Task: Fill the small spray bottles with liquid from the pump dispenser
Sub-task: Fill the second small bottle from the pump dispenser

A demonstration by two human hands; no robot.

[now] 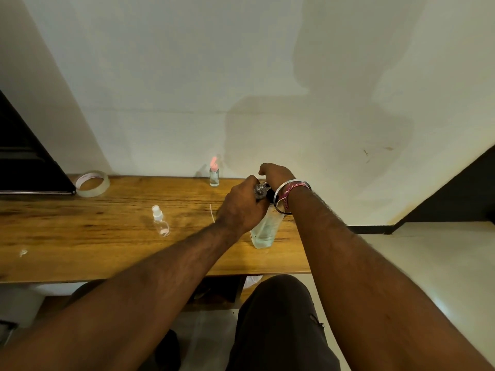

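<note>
A tall clear pump dispenser [263, 234] stands on the wooden table [107, 250] near its right end, with a little liquid in the bottom. My left hand [241, 207] grips a small clear spray bottle [259, 189] up by the dispenser's black pump head [270, 194]. My right hand [276, 174], with bangles at the wrist, curls over the top of the pump head; its fingertips are hidden. Another small spray bottle [161, 221] with a white cap stands to the left. A bottle with a pink top [214, 175] stands by the wall.
A roll of clear tape [92, 183] lies at the back left beside a black object [29, 162]. A thin white tube [212, 213] lies on the table by my left hand. The table's right end [302, 253] is just past the dispenser. My knees are under the front edge.
</note>
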